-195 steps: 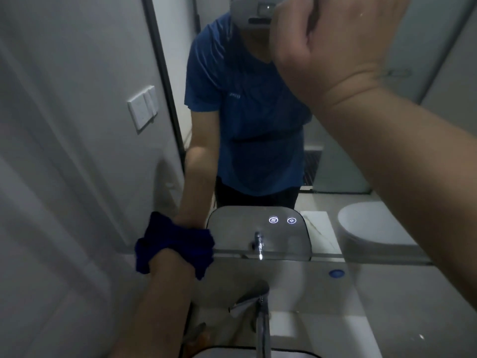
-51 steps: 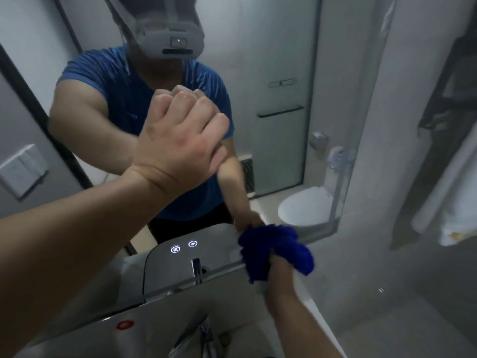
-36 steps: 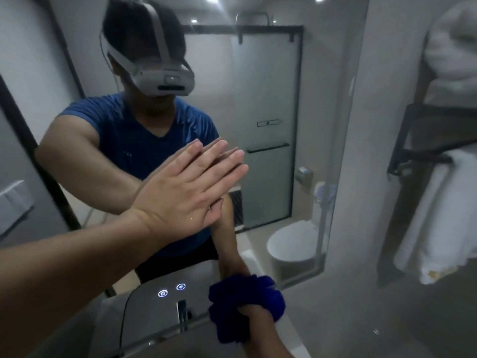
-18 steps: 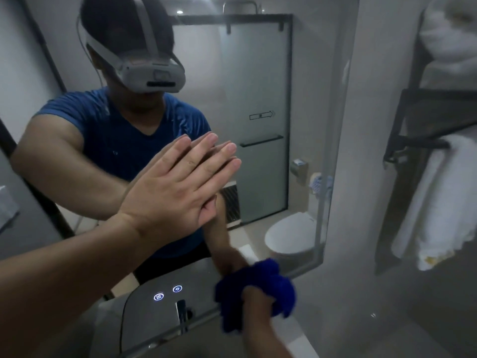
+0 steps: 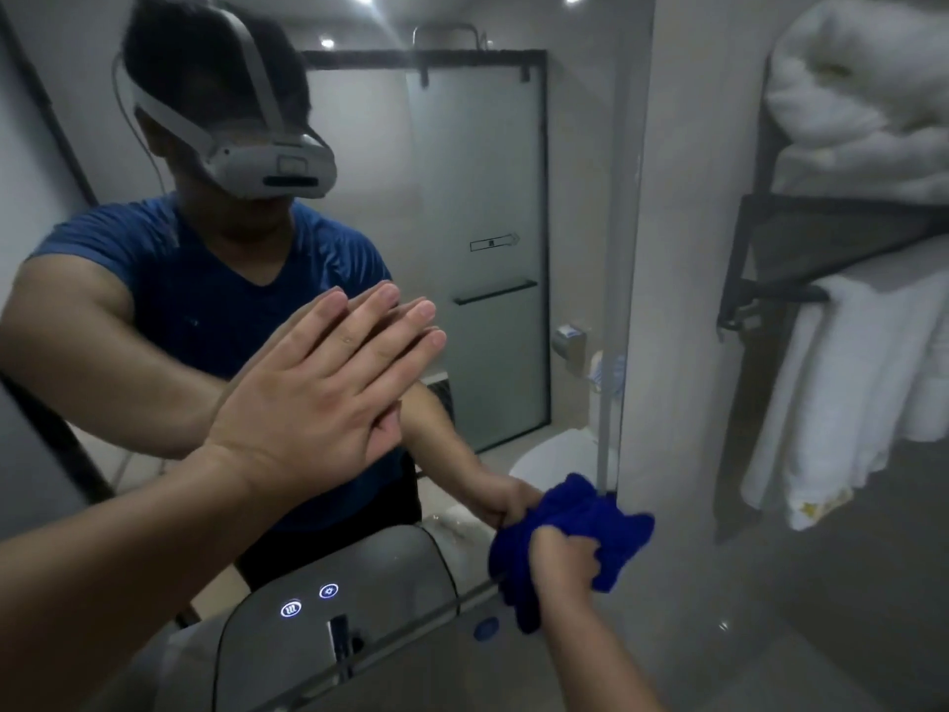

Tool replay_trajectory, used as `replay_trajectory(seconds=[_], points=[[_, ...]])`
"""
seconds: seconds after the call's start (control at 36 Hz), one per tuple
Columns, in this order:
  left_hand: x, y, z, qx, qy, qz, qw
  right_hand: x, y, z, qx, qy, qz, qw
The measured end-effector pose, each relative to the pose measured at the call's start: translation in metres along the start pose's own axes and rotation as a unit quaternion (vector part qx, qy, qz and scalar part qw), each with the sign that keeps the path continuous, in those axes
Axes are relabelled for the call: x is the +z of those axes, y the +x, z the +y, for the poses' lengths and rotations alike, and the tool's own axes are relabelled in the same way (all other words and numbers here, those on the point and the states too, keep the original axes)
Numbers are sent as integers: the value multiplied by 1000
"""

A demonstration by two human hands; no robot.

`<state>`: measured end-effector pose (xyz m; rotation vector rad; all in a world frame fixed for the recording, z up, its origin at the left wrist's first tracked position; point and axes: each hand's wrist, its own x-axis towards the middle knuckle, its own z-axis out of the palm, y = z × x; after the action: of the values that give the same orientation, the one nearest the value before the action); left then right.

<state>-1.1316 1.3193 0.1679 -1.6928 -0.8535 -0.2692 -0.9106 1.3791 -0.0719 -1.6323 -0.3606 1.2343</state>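
Note:
A large wall mirror (image 5: 488,197) fills the left and middle of the view. My left hand (image 5: 318,398) lies flat against the glass with its fingers straight and together. My right hand (image 5: 562,557) grips a bunched dark blue cloth (image 5: 611,526) and holds it against the mirror's lower right corner, at its right edge. Both arms and the cloth show again as reflections in the glass.
Two lit touch icons (image 5: 308,601) glow in a grey panel at the mirror's bottom. A black towel rack (image 5: 770,300) on the right wall holds hanging and rolled white towels (image 5: 847,393). The grey tiled wall (image 5: 683,249) stands between mirror and rack.
My left hand went from a fist to a flat palm on the glass. My right hand slid the cloth rightward along the mirror's bottom to its right corner.

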Motion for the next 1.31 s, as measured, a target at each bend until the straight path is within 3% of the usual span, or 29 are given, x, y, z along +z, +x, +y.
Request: replay_trajectory(seconds=[0.06, 0.14, 0.25, 0.36, 0.44, 0.53, 0.61, 0.64, 0.69, 0.78, 0.89, 0.97, 1.08, 1.17, 1.22, 1.31], points=[[1, 1, 0, 1, 1, 3, 1000, -15, 11, -30, -55, -61, 22, 996], [2, 2, 0, -2, 3, 7, 1000, -19, -12, -72, -161, -59, 38, 984], [1, 2, 1, -2, 2, 12, 1000, -12, -51, -123, -398, -73, 42, 913], [1, 1, 0, 0, 3, -1, 1000, -2, -95, -153, -531, -131, -2, 837], [1, 0, 0, 1, 3, -7, 1000, 2, -113, -140, -614, -160, -33, 772], [1, 1, 0, 2, 1, -5, 1000, -1, -105, -103, -640, -191, -84, 739], [2, 1, -1, 2, 6, -1, 1000, -1, -97, -46, -675, -217, -70, 702], [2, 0, -1, 3, 8, -1, 1000, 1, -96, -22, -666, -230, -55, 708], [3, 0, -2, 4, 9, 1, 1000, 10, -93, 25, -606, -255, -33, 753], [4, -1, 0, -1, 7, 6, 1000, 24, -87, 82, -452, -337, -54, 824], [4, -1, 0, -2, 7, 2, 1000, 28, -70, 117, -383, -432, -69, 814], [4, -1, 0, -1, 4, 0, 1000, 22, -56, 113, -335, -428, -61, 838], [3, -1, 0, -5, -4, 4, 1000, 6, -29, 90, -401, -187, 31, 896], [2, 0, 1, -7, -7, 5, 1000, -11, 4, 30, -369, -81, 65, 924], [2, 0, 0, -5, -6, 6, 1000, -25, 24, -13, -388, -43, 90, 916], [3, -1, 0, -6, -8, 8, 1000, -38, 32, -77, -474, 4, 100, 875]])
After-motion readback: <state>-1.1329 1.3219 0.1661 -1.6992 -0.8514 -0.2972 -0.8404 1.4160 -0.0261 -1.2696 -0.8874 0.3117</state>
